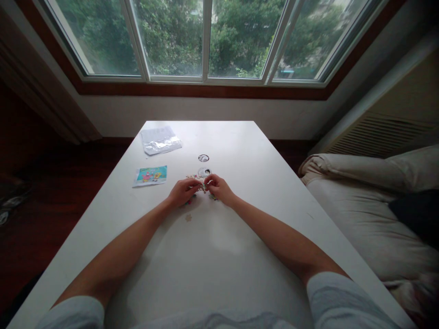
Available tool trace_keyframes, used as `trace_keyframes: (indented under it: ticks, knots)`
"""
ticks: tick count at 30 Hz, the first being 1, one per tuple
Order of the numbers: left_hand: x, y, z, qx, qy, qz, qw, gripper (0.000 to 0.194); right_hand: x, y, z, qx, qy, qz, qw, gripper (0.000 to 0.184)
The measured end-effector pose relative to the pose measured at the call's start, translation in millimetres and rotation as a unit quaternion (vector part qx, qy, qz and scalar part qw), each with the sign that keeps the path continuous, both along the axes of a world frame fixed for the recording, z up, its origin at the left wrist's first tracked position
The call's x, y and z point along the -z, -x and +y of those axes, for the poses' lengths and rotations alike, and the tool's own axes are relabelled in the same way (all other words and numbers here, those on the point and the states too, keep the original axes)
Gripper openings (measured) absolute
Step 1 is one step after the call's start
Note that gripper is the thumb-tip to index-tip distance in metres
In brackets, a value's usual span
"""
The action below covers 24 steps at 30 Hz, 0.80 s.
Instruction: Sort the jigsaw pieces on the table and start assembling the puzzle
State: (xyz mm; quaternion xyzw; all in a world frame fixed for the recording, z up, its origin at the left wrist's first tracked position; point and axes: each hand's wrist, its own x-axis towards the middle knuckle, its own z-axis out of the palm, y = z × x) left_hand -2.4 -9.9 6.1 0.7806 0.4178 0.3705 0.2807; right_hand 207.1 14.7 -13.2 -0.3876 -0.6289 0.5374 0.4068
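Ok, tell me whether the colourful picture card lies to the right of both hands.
No, the colourful picture card lies on the white table to the left of both the left hand and the right hand.

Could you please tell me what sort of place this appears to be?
Probably a living room in a home: a sofa stands right of the white table, a curtain hangs at the left, and a wide window looks onto trees.
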Motion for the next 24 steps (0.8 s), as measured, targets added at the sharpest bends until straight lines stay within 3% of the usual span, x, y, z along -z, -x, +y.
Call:
trace_keyframes:
  ticks: [5, 11, 24]
  knots:
    - [2.8, 0.9, 0.3, 0.006, 0.022, -0.004, 1.0, 0.023, -1.1, 0.6, -1.5, 0.013, -0.004, 0.005, 1.0, 0.021]
    - [0.8, -2.2, -3.0, 0.062, 0.052, -0.04, 0.996, 0.027, 0.4, 2.5, -2.2, 0.018, -0.039, 0.014, 0.999, 0.021]
    - [7.7, -0.9, 1.7, 0.019, 0.043, -0.017, 0.999, 0.026, 6.0, -2.9, -0.3, 0.052, -0.074, -0.009, 0.996, 0.022]
